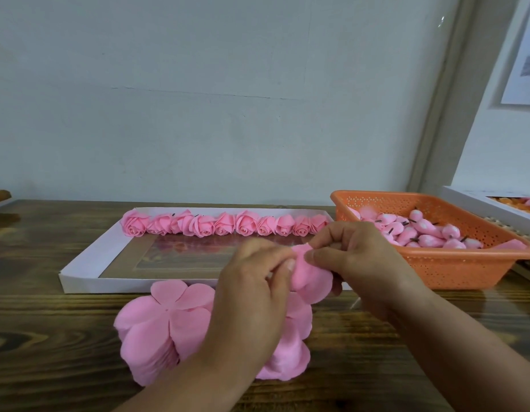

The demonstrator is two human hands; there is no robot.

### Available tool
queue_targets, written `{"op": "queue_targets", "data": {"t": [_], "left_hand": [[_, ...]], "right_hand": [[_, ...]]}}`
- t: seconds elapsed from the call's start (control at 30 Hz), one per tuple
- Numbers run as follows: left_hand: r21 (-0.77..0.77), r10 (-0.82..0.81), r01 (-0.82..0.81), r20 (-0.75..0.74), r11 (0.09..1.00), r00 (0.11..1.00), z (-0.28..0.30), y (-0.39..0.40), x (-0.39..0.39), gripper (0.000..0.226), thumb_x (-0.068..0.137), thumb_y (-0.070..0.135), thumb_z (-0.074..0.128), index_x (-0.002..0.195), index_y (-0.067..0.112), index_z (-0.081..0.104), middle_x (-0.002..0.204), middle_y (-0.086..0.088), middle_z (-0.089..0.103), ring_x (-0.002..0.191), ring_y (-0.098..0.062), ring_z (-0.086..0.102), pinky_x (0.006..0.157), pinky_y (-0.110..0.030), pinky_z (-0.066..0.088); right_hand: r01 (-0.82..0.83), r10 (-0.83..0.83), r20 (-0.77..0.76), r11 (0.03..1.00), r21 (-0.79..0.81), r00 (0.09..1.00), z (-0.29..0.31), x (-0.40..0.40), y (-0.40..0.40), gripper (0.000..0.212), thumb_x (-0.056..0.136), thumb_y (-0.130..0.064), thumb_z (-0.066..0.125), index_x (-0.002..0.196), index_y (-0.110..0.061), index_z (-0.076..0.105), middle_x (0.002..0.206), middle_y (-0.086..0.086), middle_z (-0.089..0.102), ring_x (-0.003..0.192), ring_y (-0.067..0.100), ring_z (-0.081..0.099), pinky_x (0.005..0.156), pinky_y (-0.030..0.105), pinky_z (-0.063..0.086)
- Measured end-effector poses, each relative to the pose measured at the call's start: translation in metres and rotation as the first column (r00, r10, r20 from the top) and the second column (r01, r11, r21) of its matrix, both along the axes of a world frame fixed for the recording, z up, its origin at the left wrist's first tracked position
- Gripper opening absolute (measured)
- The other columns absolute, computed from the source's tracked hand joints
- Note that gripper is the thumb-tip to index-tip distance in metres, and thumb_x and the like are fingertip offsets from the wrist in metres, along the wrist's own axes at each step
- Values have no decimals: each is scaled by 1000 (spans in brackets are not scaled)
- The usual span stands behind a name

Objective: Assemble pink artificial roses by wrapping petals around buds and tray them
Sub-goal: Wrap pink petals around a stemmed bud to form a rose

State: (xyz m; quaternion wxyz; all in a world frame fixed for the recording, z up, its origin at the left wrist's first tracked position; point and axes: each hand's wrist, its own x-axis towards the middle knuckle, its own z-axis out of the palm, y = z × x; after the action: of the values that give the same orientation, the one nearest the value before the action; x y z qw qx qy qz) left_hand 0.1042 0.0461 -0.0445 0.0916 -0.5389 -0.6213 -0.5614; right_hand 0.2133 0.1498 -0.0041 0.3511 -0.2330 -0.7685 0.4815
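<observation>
Both hands meet above the table's middle around one pink petal piece (312,278). My left hand (254,289) pinches its left edge with thumb and fingers. My right hand (356,257) grips its top with curled fingers; whether a bud sits inside is hidden. A stack of flat pink petal sheets (165,325) lies on the wood under my left forearm. A shallow white tray (88,263) behind it holds a row of several finished pink roses (225,226) along its far side.
An orange perforated basket (454,269) at the right holds several pink buds (427,233) with dark stems. Another white tray (478,203) sits at the far right edge. A pale wall rises behind the wooden table (49,337).
</observation>
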Motion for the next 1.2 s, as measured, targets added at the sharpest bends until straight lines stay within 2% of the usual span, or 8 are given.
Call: {"op": "queue_targets", "data": {"t": [0.13,0.27,0.43,0.57,0.73,0.97,1.1,1.2], "left_hand": [[-103,-53,60,67,993,996,-3,0,5,34,90,22,60,123,32,62,106,29,59,100,9,58,89,-8,46],[-146,-154,201,281,969,947,-4,0,4,38,90,21,61,126,33,59,115,20,66,105,8,60,92,-16,49],[-128,-205,285,434,950,877,-3,1,2,35,87,18,65,120,31,63,110,16,70,105,2,63,93,-22,52],[-86,-250,318,442,944,861,-1,2,-1,22,89,26,62,108,33,71,92,16,74,90,2,68,76,-14,53],[-27,-342,415,521,909,782,4,2,-6,15,89,27,63,87,33,77,84,8,76,84,-5,71,70,-13,52],[38,-362,472,697,881,619,4,8,-15,16,85,20,64,91,27,78,94,-2,75,99,-25,68,86,-40,56],[54,-351,468,737,882,577,3,10,-19,19,86,15,63,96,23,77,98,-3,75,100,-26,67,79,-37,54],[35,-340,472,741,881,580,2,10,-18,20,88,11,62,99,21,76,100,-4,74,103,-27,67,86,-42,54]], "right_hand": [[-17,17,-17,1000,-18,1000,-3,-3,-2,9,79,10,61,71,6,59,54,20,54,39,18,47,35,23,38],[-14,13,-8,999,-30,1000,-6,-5,-1,10,80,9,61,72,3,60,52,19,56,38,17,49,35,21,38],[-42,42,-3,999,-30,999,-8,-5,-1,10,80,6,63,72,1,63,53,19,60,42,20,53,38,22,40],[-110,110,-3,993,-32,994,-2,-2,-5,8,79,-1,66,75,5,63,55,19,60,44,20,51,40,23,41],[-173,173,66,985,-14,983,4,3,-6,17,72,11,66,86,3,62,78,37,60,63,27,53,46,24,42],[-192,191,-13,979,-68,981,3,4,1,18,73,15,59,82,0,63,63,16,59,54,23,51,45,25,42],[-121,116,-69,989,-81,991,2,3,3,21,75,16,59,82,-3,62,54,6,58,44,15,50,41,21,42],[-111,102,-103,990,-87,989,0,1,3,19,76,15,59,82,-3,62,51,2,58,41,12,50,40,20,41]]}}
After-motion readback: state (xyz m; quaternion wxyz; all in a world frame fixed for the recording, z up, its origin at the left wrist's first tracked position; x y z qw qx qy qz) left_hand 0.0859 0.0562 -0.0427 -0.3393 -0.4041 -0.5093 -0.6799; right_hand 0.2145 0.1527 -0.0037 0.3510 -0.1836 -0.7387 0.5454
